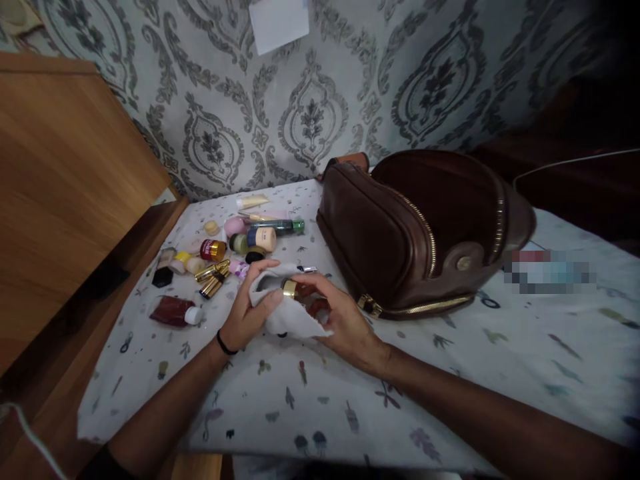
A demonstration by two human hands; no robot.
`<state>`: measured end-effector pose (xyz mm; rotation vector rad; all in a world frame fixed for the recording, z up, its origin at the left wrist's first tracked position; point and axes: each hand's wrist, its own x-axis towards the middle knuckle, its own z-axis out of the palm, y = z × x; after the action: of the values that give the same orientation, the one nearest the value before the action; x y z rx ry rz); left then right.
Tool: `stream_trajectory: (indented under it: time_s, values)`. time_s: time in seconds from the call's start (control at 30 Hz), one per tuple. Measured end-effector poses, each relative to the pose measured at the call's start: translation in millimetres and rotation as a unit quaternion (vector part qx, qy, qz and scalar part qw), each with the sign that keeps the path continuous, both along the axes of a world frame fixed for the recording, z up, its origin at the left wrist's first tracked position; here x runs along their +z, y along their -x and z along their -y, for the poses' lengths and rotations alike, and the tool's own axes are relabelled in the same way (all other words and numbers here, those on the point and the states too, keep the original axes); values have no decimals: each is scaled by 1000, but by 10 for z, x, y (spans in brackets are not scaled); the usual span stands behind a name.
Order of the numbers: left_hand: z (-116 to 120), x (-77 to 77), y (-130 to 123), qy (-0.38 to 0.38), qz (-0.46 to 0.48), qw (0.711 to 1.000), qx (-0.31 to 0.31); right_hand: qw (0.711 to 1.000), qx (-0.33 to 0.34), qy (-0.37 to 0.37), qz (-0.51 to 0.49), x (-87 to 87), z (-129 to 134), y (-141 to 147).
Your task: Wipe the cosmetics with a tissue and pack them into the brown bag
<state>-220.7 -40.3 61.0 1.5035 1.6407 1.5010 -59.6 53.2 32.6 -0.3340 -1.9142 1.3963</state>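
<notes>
A white cloth or tissue (293,318) is between my hands, above the patterned sheet. Fingers and thumb of my left hand (250,307) are closed on its left side. My right hand (340,313) curls round a small item with a gold band (289,289), which rests against the cloth; the rest of that item is hidden by fingers. Left of my hands lie gold tubes (214,279), a red jar with a gold lid (213,250) and a bottle of dark red liquid with a white cap (175,312).
A brown leather bag (370,227) stands unzipped at the right. Behind the tubes lie a green bottle (275,227), a cream jar (263,239) and a pale tube (253,201). A wooden cabinet (65,187) borders the left; patterned wallpaper is behind.
</notes>
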Motion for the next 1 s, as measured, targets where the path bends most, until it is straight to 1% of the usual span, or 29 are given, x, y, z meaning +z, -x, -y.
stream_trajectory:
  time_s: [0.07,0.13,0.33,0.4,0.5,0.57,0.77,1.0]
  values:
    - [-3,-8,9,13,12,1000,3,998,-19,-55,7,10,7,-16]
    - [-13,-33,26,25,37,999,9,995,-32,-94,15,22,10,-23]
    - [-71,-120,73,30,110,992,52,987,-43,-157,14,48,13,-24]
    - [-89,-117,58,41,149,986,59,987,-51,-154,17,42,19,-24]
    - [-113,-93,13,32,215,975,56,991,-60,-116,26,25,26,-23]
    - [-126,-77,-14,22,241,969,53,994,-55,-93,31,24,28,-23]
    - [-152,-76,-41,19,263,963,63,996,-28,-73,40,71,26,-41]
    - [-152,-98,-58,19,288,955,67,995,-27,-85,47,64,8,-40]
